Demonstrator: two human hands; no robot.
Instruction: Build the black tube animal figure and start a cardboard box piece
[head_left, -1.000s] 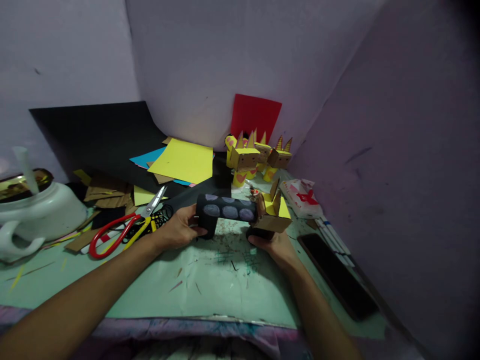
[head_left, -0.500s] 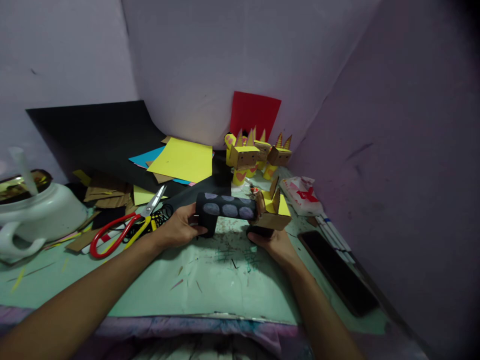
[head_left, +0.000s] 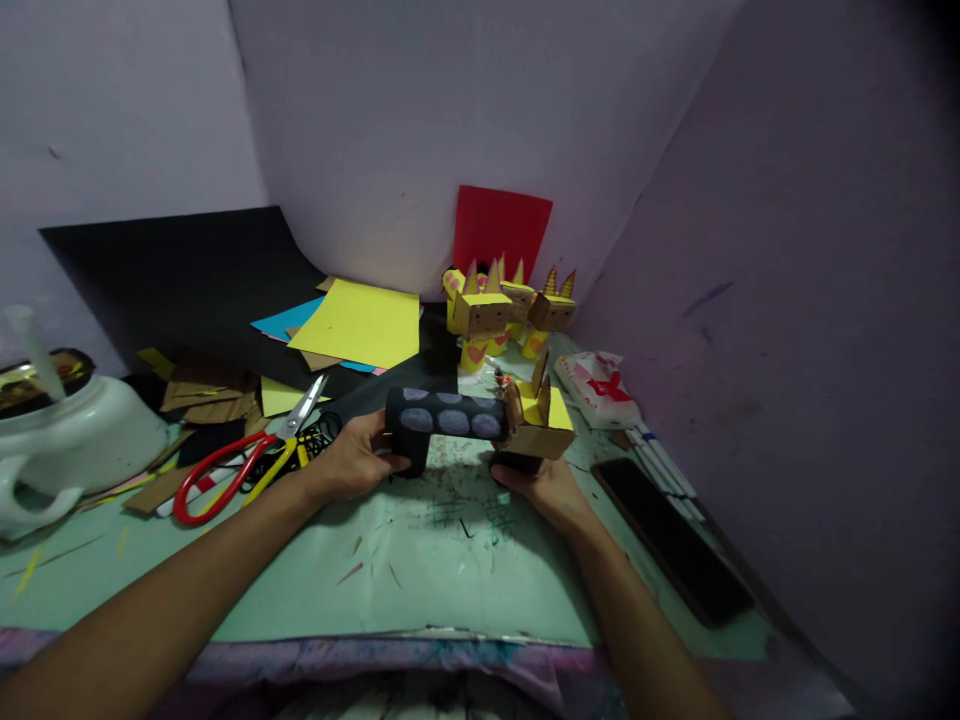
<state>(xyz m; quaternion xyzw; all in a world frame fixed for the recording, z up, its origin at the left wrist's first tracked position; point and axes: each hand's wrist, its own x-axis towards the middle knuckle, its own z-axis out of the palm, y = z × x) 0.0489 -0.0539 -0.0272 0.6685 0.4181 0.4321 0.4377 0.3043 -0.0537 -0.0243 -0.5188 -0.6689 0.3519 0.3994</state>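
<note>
The left hand (head_left: 352, 462) and right hand (head_left: 541, 488) each pinch a black leg of the paper animal (head_left: 472, 422) just above the green surface (head_left: 420, 570), and squeezing hard could bend its box head (head_left: 541, 420) off.

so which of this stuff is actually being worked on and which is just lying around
In hand:
- black roll with pale spots, held by left hand and right hand
- cardboard head on its end

Lying about:
- scissors
- yellow paper
- finished figures
- phone
- white pot
- red paper
</note>
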